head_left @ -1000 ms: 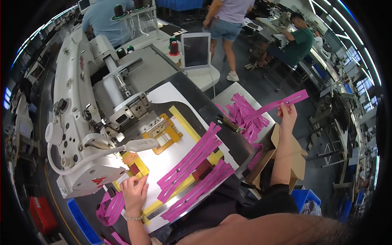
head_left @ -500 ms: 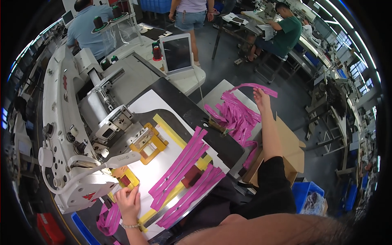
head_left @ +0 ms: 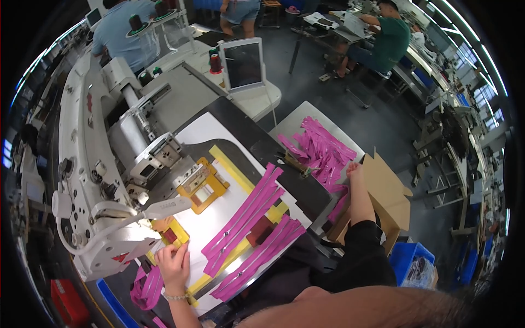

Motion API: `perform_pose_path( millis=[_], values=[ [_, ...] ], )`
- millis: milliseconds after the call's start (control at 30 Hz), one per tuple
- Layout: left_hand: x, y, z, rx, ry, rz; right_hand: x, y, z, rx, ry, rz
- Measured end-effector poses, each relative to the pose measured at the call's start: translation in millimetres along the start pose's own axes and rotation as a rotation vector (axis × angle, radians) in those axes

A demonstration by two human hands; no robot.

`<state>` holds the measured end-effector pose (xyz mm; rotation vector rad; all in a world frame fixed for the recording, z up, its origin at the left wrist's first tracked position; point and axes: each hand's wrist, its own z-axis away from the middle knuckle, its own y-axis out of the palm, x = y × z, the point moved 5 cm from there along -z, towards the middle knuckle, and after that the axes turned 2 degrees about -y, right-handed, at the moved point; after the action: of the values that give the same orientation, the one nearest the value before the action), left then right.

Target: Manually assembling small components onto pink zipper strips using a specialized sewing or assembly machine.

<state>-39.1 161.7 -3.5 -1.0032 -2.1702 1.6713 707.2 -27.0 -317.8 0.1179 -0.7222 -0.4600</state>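
My left hand [head_left: 174, 267] rests at the sewing machine's front, fingers bent and slightly apart, fingertips at the edge of a yellow plate [head_left: 179, 234]. I see nothing held in it. My right hand [head_left: 354, 170] is beside a heap of pink zippers [head_left: 320, 150], fingers loosely bent, with no zipper visible in it. Between my hands, pink zippers lie in two groups: one long strip group [head_left: 243, 221] on the white work board [head_left: 205, 232], another [head_left: 260, 259] along its near edge. A second yellow frame [head_left: 203, 191] sits under the machine head.
The large white sewing machine [head_left: 82, 164] fills the left. An open cardboard box [head_left: 385, 188] stands right of my right forearm, a blue bin [head_left: 407, 259] nearer. A screen [head_left: 244, 64] stands behind the table. More pink zippers [head_left: 146, 288] hang at lower left. Other people work farther off.
My right hand has let go of the pink zipper it held up and moved down toward the box. My left hand stays by the yellow plate. The view has tilted slightly downward.
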Motion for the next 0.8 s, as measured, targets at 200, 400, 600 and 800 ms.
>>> perform_pose_path(
  millis=[200, 400, 600, 800],
  values=[
    [1.1, -9.7, 12.6, 0.001, -0.051, -0.04, 11.2, 133.4, 219.6, 0.76, -0.636, 0.454],
    [6.2, 6.4, -2.0, -0.02, -0.011, 0.022, -46.2, 140.9, 466.7, 1.499, -1.094, 1.164],
    [4.9, -1.5, 2.6, -0.037, -0.013, 0.026, -161.7, 91.2, 571.8, 2.253, -1.33, 1.294],
    [4.1, -2.2, 3.9, -0.057, -0.003, 0.017, -215.8, 79.5, 593.7, 2.465, -1.342, 1.326]
  ],
)
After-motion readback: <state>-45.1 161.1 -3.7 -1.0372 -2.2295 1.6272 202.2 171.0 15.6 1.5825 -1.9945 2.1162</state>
